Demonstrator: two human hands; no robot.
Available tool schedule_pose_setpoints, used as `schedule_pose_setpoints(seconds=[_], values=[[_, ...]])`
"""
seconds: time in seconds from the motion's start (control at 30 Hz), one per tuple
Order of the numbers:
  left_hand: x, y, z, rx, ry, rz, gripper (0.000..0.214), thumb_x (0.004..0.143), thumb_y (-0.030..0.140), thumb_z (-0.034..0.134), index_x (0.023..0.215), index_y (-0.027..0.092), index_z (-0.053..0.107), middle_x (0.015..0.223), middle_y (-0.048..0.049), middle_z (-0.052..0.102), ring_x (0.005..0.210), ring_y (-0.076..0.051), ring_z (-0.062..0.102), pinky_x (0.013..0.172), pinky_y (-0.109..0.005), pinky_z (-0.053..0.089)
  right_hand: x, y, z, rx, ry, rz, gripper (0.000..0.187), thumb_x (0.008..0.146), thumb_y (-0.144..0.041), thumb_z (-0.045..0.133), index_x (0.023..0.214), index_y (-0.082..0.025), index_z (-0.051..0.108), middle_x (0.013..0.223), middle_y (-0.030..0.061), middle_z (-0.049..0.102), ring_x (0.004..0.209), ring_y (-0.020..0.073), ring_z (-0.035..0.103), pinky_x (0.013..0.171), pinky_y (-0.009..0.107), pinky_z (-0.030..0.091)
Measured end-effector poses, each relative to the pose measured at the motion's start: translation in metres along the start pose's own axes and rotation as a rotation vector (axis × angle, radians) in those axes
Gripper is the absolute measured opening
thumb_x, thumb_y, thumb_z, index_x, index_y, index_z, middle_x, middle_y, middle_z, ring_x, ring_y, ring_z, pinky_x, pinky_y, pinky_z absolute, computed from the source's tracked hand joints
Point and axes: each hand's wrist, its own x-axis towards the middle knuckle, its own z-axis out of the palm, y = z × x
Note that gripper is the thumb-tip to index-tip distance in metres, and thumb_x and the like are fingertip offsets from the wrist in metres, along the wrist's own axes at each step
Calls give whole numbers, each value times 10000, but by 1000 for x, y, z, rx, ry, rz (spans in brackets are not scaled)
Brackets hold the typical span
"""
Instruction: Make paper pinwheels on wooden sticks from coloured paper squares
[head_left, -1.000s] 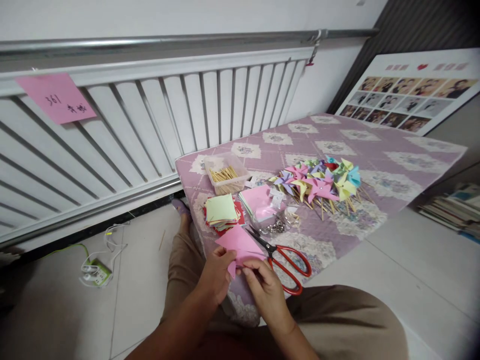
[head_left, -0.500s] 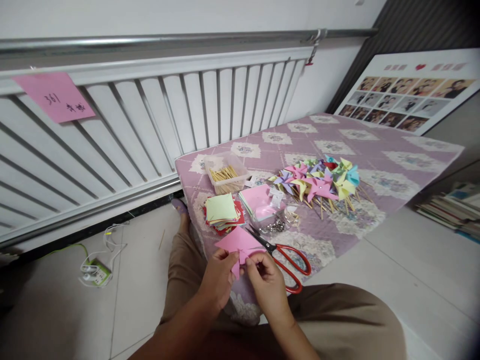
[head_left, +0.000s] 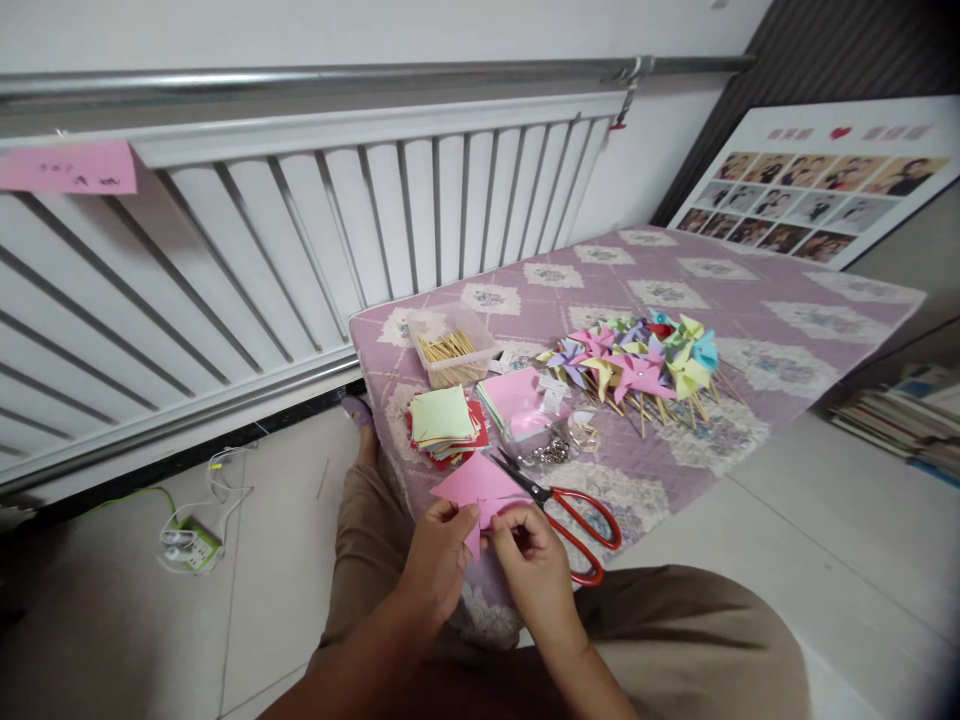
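Note:
A pink paper square [head_left: 477,482], cut and partly folded in toward its middle, is held between both hands over the table's near corner. My left hand [head_left: 442,550] pinches its left side with thumb and fingers. On the right, my right hand [head_left: 534,555] pinches a flap of the same paper. Red-handled scissors [head_left: 581,508] lie just right of the paper, blades pointing up-left. Behind it are a stack of coloured paper squares [head_left: 444,418], another stack with pink on top [head_left: 517,402], and a clear tub of small metal pins [head_left: 551,452]. What the fingertips cover is hidden.
Finished paper pinwheels [head_left: 641,370] on sticks lie in a heap on the flowered cloth [head_left: 720,430]. A plastic box [head_left: 480,365] holds wooden sticks. A radiator [head_left: 375,215] runs behind the table; a power strip [head_left: 196,545] sits on the floor.
The pink note on the radiator has swung up and to the left. Both hands and the paper between them stay almost still.

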Motion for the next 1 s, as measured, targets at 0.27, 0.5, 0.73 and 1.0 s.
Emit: schedule_pose_setpoints(seconds=[0.27,0.5,0.73,1.0], values=[[-1,-2,-3,88,42,-3,215,633,290,677,636,192,486,564,55,475,446,-66,371,455,-219,310,-2,2,2,30,1,41,211,847,-294,559,655,-213,523,669,-5,552,651,166,531,634,275,430],[0,3,-7,177,-8,51,155,690,298,613,722,184,512,648,29,527,517,-90,440,510,-233,367,-7,-6,-5,109,15,91,139,819,-333,610,769,-209,575,764,6,575,715,167,546,669,265,444],[7,34,-19,682,-228,97,100,712,249,525,652,169,512,568,42,468,523,-97,417,527,-237,332,12,-9,-30,314,31,322,383,711,-425,720,1011,-205,623,885,40,643,836,201,590,737,289,477],[17,66,-17,1052,-562,195,60,679,191,491,625,170,476,586,54,372,543,-91,313,501,-238,246,12,-28,-12,620,-229,598,314,637,-351,797,876,-164,719,748,41,736,615,171,635,593,275,498]])
